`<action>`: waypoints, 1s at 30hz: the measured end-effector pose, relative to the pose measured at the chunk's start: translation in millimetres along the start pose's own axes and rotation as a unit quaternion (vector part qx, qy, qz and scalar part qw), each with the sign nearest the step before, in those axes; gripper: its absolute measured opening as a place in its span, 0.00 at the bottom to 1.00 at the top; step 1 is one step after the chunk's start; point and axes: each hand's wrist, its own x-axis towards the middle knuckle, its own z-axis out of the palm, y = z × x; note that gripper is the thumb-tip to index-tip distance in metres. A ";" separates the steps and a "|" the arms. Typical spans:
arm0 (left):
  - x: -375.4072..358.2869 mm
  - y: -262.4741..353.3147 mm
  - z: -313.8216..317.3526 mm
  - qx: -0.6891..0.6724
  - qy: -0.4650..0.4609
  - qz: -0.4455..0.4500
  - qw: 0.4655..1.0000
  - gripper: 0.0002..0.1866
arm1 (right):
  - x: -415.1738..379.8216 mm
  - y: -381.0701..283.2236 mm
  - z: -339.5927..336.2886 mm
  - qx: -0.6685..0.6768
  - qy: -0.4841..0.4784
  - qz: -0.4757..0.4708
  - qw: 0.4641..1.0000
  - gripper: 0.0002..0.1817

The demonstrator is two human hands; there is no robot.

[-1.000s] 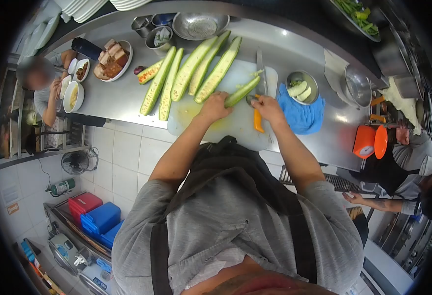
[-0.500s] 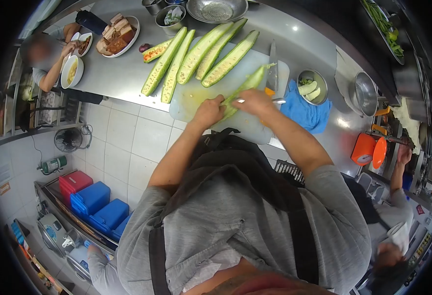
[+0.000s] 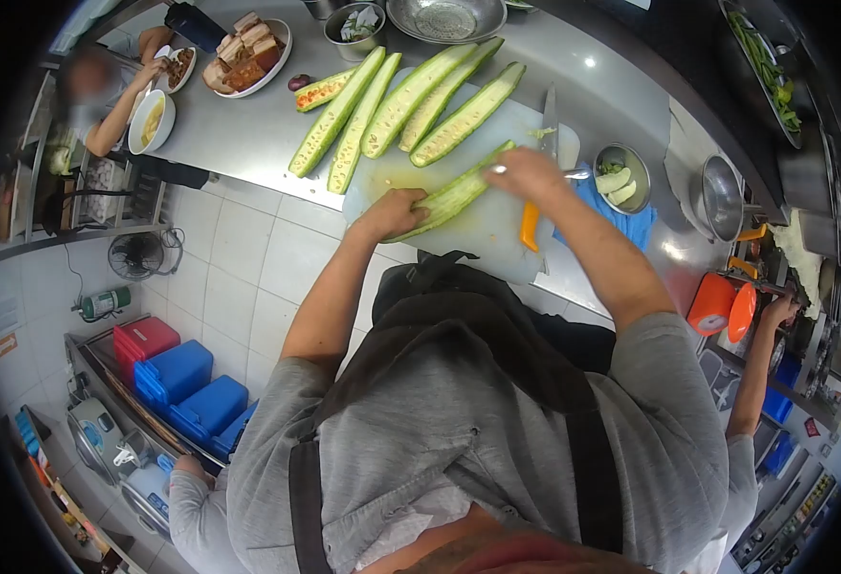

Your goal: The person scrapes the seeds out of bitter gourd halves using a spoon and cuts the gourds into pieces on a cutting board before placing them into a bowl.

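My left hand (image 3: pixel 395 213) is closed around the near end of a halved cucumber (image 3: pixel 457 195), which lies slantwise on the white cutting board (image 3: pixel 507 244). In my right hand (image 3: pixel 532 179) is a metal spoon (image 3: pixel 576 174); its handle sticks out on the right and its tip is at the cucumber's far end. Beside that hand lies a knife with an orange handle (image 3: pixel 530 228), blade pointing away from me. Several more cucumber halves (image 3: pixel 468 115), cut side up, lie across the board's far left edge and the steel counter.
A steel bowl with green pieces (image 3: pixel 623 179) stands on a blue cloth (image 3: pixel 636 228) at right. Farther left are a plate of meat chunks (image 3: pixel 246 65), a small red onion (image 3: pixel 299 82) and a white bowl (image 3: pixel 152 122) near another person's arm. An orange scale (image 3: pixel 712 304) is at right.
My right hand with the spoon has moved up and right along the cucumber to its far end. The left hand has shifted down toward the near end. The knife's orange handle is now uncovered.
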 end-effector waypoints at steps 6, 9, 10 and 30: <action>3.7 4.0 -9.0 0.008 -0.058 -0.012 0.998 0.20 | 20.1 -34.0 11.9 -0.032 -0.141 -0.051 0.988 0.22; 5.7 5.3 -4.4 -0.012 -0.016 0.005 1.000 0.21 | 19.4 -10.5 -12.8 -0.063 -0.116 0.005 0.991 0.21; 7.2 6.2 -5.3 -0.014 -0.013 0.006 1.000 0.21 | 18.6 -12.6 -14.0 -0.075 -0.113 0.011 0.991 0.21; 12.0 -9.3 -33.3 -0.037 -0.136 -0.007 0.990 0.20 | 31.6 -71.7 -12.5 -0.147 -0.152 -0.193 0.958 0.17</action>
